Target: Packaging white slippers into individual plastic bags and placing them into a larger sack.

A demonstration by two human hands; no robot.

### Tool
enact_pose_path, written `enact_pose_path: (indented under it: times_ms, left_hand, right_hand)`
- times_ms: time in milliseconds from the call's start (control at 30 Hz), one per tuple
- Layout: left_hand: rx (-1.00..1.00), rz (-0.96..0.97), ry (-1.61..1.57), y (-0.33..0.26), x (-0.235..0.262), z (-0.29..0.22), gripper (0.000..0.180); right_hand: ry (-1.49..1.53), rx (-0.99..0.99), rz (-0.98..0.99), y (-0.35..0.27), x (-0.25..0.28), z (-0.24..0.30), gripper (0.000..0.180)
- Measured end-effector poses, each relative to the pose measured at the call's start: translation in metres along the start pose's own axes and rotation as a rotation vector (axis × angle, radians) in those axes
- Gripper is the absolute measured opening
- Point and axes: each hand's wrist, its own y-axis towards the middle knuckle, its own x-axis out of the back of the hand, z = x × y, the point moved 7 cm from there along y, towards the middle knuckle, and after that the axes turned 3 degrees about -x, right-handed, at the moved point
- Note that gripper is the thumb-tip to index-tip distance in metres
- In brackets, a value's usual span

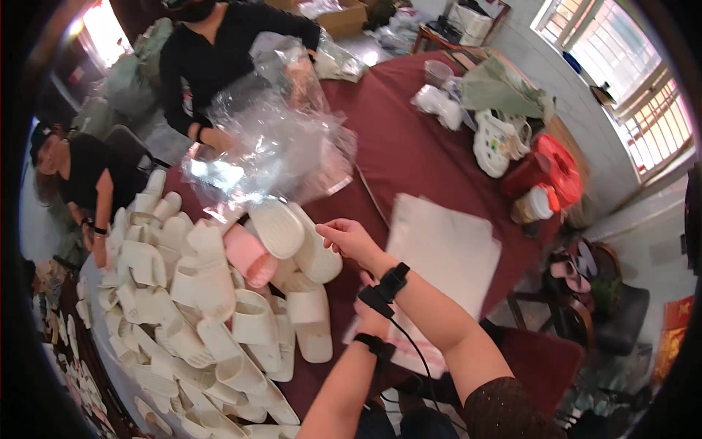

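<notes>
A: Quick pass. Your right hand?

B: It's stretched out over the maroon table, fingers loosely spread, clamped on nothing. Your fingertips sit right at the edge of a white slipper lying sole-up. Touching or just short of it, I cannot tell.

A: Your left hand?

B: Mostly hidden behind your right forearm. It's low, near the stack of white sheets. Whether its fingers are apart or closed on something I cannot tell. Both wrists carry a black band, with a cable running down from the right one.

A: Where's the slipper you're reaching at?

B: Top right of the slipper pile, just beside a second white slipper that's also sole-up. A pink slipper lies just left of those two, touching them. The pile itself spreads down the table's left side toward you, all white or cream pairs heaped on each other.

A: Anything above your hand?

B: Clear plastic bags, crumpled and bunched, held up by a person in black across the table. Their hand is at the bags' left edge. Another person in black bends over the far left end of the pile.

A: Right side of the table?

B: White clog-type shoes, a red container, a jar with a white lid, some green-grey cloth. All well apart from your hands.
</notes>
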Motion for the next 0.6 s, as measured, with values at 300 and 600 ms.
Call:
enact_pose_path:
  times_ms: [300, 600]
  left_hand:
    - [0.158, 0.006, 0.120, -0.010, 0.110, -0.065, 0.083]
    - [0.137, 0.044, 0.094, -0.004, 0.100, -0.064, 0.077]
  right_hand:
    - [-0.703, 0.089, -1.017, -0.277, 0.233, -0.101, 0.029]
    - [-0.223, -0.166, -1.019, -0.392, 0.231, -0.234, 0.036]
